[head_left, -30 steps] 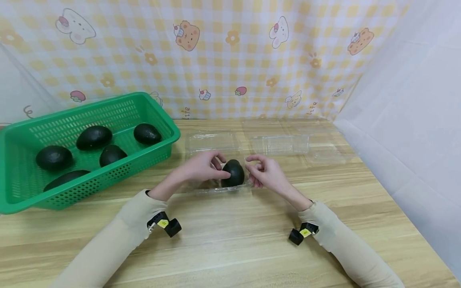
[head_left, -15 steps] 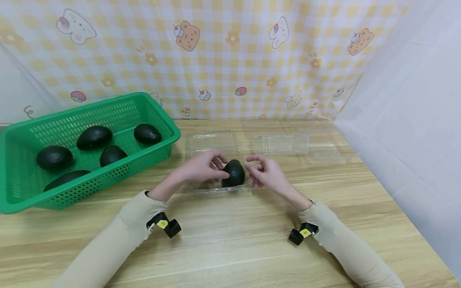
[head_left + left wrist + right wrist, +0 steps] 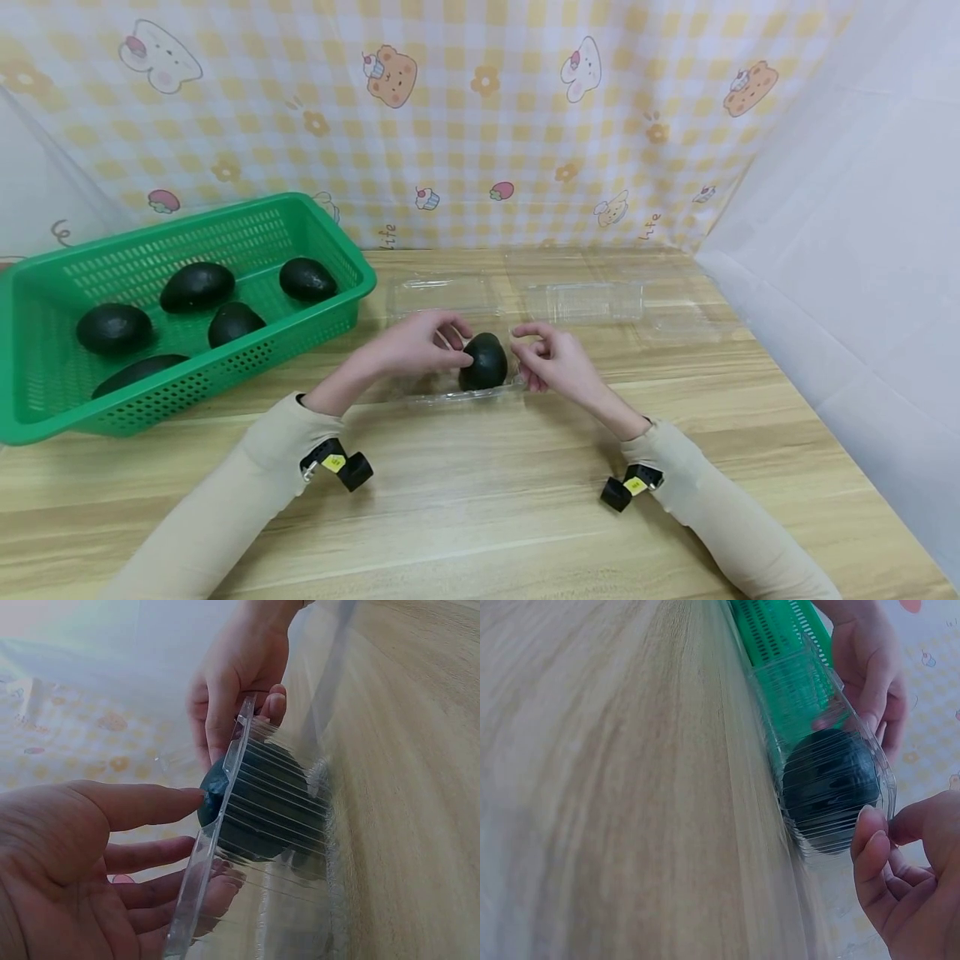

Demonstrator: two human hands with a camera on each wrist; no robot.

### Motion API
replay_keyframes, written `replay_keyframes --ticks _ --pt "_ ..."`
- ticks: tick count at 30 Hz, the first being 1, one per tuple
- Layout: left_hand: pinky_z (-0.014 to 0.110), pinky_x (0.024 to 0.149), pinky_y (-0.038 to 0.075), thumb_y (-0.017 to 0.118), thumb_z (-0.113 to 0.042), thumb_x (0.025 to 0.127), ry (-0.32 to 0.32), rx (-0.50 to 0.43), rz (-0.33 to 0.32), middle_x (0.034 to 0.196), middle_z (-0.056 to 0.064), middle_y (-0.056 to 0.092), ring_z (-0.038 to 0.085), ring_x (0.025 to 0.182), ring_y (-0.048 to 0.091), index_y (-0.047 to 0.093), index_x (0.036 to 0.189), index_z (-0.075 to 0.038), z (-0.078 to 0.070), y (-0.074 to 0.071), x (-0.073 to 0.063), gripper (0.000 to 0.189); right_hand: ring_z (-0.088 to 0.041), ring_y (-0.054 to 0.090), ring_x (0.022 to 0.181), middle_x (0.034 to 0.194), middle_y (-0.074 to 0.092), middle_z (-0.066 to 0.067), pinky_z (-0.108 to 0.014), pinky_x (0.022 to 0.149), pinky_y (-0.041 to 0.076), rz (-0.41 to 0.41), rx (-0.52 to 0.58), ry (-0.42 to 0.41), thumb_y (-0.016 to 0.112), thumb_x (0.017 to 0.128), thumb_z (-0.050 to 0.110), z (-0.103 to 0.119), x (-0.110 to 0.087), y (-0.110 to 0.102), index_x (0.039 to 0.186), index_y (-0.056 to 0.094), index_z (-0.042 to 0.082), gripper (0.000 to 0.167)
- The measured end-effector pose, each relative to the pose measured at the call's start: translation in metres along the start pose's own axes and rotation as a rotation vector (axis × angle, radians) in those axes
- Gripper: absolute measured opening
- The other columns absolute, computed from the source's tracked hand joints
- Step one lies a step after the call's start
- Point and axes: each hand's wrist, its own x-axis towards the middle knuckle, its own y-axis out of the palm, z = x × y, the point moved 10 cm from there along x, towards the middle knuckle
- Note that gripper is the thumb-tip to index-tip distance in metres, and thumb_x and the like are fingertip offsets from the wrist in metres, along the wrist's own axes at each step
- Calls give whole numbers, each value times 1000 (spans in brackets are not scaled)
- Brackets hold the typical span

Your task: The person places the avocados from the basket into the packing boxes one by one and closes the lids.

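A dark avocado [image 3: 483, 363] sits in the right end of a clear plastic clamshell box [image 3: 465, 395], whose lid lies folded back behind it. My left hand [image 3: 422, 343] is over the box, its fingers spread and relaxed. In the left wrist view, the thumb's tip reaches the avocado's edge, and whether it touches is hard to tell. My right hand [image 3: 555, 360] pinches the box's right rim between thumb and fingers, as the right wrist view shows, beside the avocado [image 3: 831, 784].
At the left stands a green plastic basket [image 3: 330, 321] with several avocados [image 3: 197, 287] in it. More clear plastic boxes [image 3: 585, 302] lie at the back right of the wooden table [image 3: 480, 500]. Behind hangs a checked curtain [image 3: 465, 125].
My left hand has drawn slightly to the left, its thumb lying less over the avocado. The avocado has shifted a little. My right hand stays at the box's rim.
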Motion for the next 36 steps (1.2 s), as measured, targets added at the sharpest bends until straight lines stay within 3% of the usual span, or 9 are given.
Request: replay_keyframes --ticks 8,15,23,29,36 --pt "42 92 53 71 -22 94 11 29 -10 114 14 67 28 106 65 60 130 1 -5 -7 -2 44 -17 56 46 62 62 -6 -24 42 46 -1 5 1 59 103 10 0 0 0 125 55 -10 30" --pt "43 93 54 72 -21 94 24 52 -61 115 17 66 31 107 65 60 127 0 -13 -20 -5 40 -17 56 46 61 62 -5 -25 42 46 -3 -3 2 59 103 9 -2 -1 0 125 56 -9 28" --pt "42 88 56 73 -20 94 60 44 -136 115 17 65 31 104 65 60 126 -2 -20 -44 -12 39 -17 56 46 62 62 -5 -24 42 46 -6 9 1 59 103 10 -2 0 0 126 56 -10 30" --pt "43 89 54 73 -24 95 39 64 -212 117 15 65 29 106 65 61 128 -4 -19 -66 -20 40 -17 56 46 62 63 -6 -25 41 46 -7 12 4 60 103 10 -2 0 0 125 56 -9 30" --pt "46 89 53 70 -26 96 38 95 -256 122 16 63 31 110 63 60 130 -5 -22 -91 -34 41 -17 57 46 62 63 -5 -25 42 47 -4 3 3 59 103 9 -4 1 0 125 57 -9 29"
